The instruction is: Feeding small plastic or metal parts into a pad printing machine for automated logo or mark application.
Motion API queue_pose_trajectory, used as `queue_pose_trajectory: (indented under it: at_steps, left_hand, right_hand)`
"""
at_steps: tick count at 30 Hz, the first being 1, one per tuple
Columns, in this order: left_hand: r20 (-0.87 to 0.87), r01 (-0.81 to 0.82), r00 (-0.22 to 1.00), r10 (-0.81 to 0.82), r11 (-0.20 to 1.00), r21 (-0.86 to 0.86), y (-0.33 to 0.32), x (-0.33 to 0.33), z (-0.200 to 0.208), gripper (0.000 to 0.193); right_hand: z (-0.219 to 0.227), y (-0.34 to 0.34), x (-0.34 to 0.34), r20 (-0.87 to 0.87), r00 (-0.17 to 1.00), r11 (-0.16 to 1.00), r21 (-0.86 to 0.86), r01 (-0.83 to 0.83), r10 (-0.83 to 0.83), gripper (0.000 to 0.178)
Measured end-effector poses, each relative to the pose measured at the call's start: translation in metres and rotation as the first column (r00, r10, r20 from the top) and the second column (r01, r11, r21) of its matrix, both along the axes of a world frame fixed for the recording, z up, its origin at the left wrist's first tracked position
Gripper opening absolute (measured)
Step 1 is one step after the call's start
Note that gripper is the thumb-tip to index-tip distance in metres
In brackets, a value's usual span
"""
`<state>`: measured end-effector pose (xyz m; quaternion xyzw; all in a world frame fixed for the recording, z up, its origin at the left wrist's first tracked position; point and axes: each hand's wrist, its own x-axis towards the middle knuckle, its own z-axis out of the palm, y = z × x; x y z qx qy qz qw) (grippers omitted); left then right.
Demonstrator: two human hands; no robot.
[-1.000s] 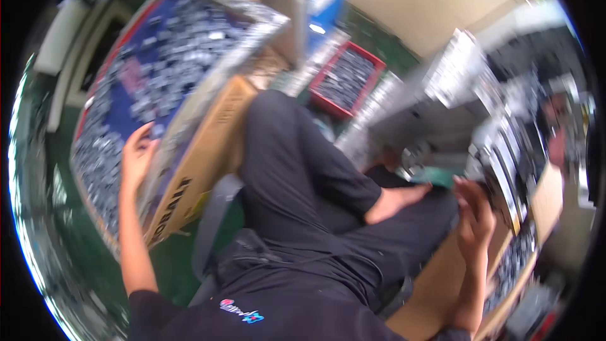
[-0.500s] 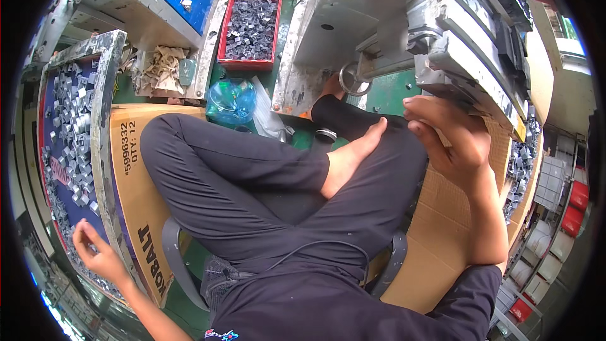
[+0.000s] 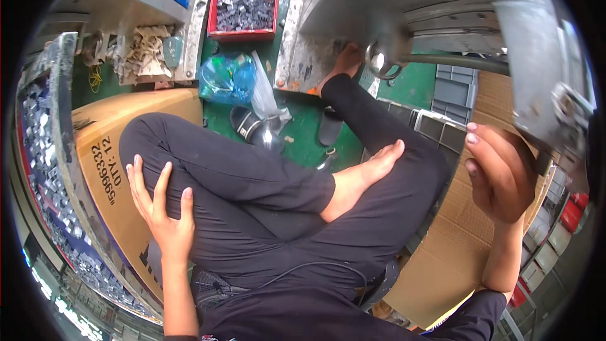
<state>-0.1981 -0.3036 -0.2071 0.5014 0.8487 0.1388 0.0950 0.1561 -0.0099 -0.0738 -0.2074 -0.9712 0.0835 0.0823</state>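
Note:
My left hand [image 3: 163, 215] lies on the dark trousers over my left knee [image 3: 154, 142], fingers spread, holding nothing. My right hand [image 3: 504, 170] is raised at the right, beside a grey metal machine part [image 3: 536, 57]. Its fingers are half curled, with a gap between thumb and fingertips. No object shows in it, though the palm is hidden. Nearest my left arm, beyond a cardboard box [image 3: 120, 170], a framed tray [image 3: 66, 107] carries many small grey pieces [image 3: 53, 170].
A red bin [image 3: 243, 35] of small dark pieces stands ahead. A blue plastic bag [image 3: 227, 81], slippers [image 3: 245, 123] and a metal ring handle [image 3: 383, 62] are near my feet. Cardboard [image 3: 435, 271] lies at my right; grey crates [image 3: 454, 88] stand beyond my knee.
My left hand has moved from beside the tray of grey pieces onto my knee. My right hand is farther right and lower. The view has shifted, and the machine part at right looks different.

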Motion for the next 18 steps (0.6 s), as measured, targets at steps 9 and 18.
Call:
queue_pose_trajectory:
  at_steps: [9, 18]
  left_hand:
    - [0.116, -0.025, 0.993, 0.028, 0.999, -0.026, 0.008, -0.01, -0.019, 0.035]
    - [0.093, 0.006, 0.996, -0.002, 0.999, -0.044, 0.01, -0.02, -0.025, 0.026]
  right_hand:
    - [-0.113, 0.001, -0.017, 0.255, 0.965, 0.973, -0.197, 0.122, -0.069, 0.03]
    - [-0.224, -0.002, -0.057, 0.466, 0.879, 0.769, -0.526, 0.363, -0.097, 0.022]
